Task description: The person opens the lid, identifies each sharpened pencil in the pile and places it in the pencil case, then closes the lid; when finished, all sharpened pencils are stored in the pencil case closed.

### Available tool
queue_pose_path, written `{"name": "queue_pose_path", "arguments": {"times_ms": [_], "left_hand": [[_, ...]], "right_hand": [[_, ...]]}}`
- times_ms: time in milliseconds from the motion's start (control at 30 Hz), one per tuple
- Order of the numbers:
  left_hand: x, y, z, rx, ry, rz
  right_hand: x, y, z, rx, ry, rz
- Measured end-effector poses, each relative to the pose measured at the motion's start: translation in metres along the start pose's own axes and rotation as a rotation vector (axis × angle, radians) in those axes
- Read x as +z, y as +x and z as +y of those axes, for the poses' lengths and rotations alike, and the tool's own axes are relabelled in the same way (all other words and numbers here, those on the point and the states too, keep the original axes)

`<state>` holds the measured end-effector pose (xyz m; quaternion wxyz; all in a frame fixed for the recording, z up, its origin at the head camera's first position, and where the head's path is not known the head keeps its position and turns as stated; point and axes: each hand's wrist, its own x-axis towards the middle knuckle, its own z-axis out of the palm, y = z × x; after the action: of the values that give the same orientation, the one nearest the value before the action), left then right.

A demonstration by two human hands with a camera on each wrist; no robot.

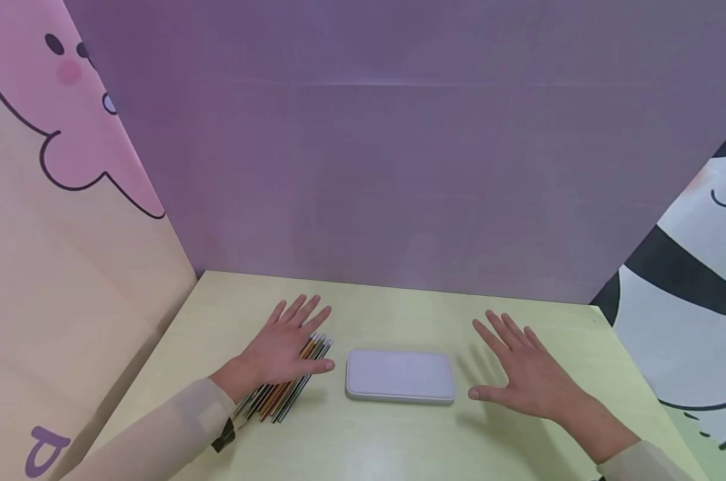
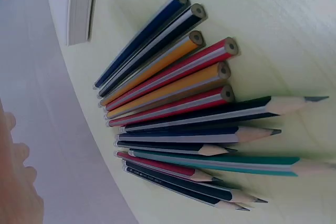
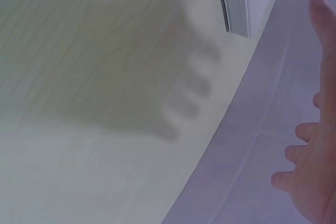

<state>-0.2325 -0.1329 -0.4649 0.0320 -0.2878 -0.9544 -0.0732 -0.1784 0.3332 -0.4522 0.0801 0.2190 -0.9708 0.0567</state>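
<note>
My left hand hovers over a bundle of pencils, its fingers spread and holding nothing. In the left wrist view the pencils lie fanned side by side in blue, black, orange, red and green; some show sharpened points, others flat unsharpened ends. Between the two hands, flat on the table, lies a closed pale lilac case, shaped like a pencil box. To the right of the case, my right hand is held above the table with fingers spread and nothing in it, casting a shadow.
The pale wood-look table ends at a purple panel at the back. A printed panel with a pink figure stands on the left, and one with a black and white figure on the right.
</note>
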Motion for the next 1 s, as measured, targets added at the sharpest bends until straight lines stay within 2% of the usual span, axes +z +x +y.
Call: {"name": "queue_pose_path", "arguments": {"times_ms": [233,767,867,1000], "left_hand": [[0.010,0.002,-0.001,0.003,-0.021,-0.013],[0.022,0.003,0.009,0.017,-0.063,-0.027],[0.022,0.003,0.011,0.015,-0.071,-0.029],[0.023,0.004,0.014,0.016,-0.092,-0.029]], "right_hand": [[0.010,-0.003,-0.002,0.011,0.108,-0.030],[0.046,-0.005,-0.004,0.081,0.577,-0.095],[0.052,-0.005,-0.004,0.084,0.609,-0.084],[0.061,-0.005,-0.003,0.113,0.583,-0.059]]}}
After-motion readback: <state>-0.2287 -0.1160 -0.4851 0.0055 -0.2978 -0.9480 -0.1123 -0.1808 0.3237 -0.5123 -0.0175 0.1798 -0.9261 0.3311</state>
